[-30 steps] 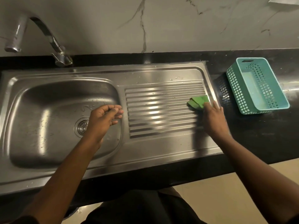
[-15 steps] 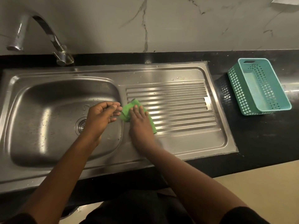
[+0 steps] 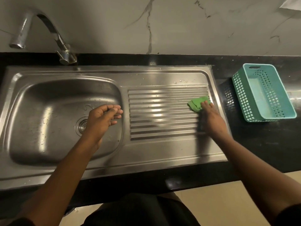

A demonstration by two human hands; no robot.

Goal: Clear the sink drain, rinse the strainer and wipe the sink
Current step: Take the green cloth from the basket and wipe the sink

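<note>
Count, as I read it from the head view: one steel sink (image 3: 162, 154), made up of one basin (image 3: 48, 119) on the left and one ribbed drainboard (image 3: 162, 111) on the right; one strainer (image 3: 81, 126) seated in the basin floor, partly hidden by the left wrist; one tap (image 3: 48, 28) behind the basin; one green cloth (image 3: 196, 103); one teal basket (image 3: 241, 101) on the black counter (image 3: 260, 144), just beside the sink's right edge; two hands.

Right hand (image 3: 211, 119): fingers extended and laid flat on the green cloth, pressing it onto the drainboard at the far right end of the ribs; no curl round the cloth.

Left hand (image 3: 102, 119): held over the right side of the basin, above the strainer; fingers loosely curled toward the thumb; it appears to hold nothing, though the gap at the fingertips is too dim for me to be sure.

Change against the frame half a second earlier: the green cloth and right hand were at the left end of the drainboard, just beside the left hand; they are now at the right end, well apart from it; left hand, basket and tap are unchanged in place.
</note>
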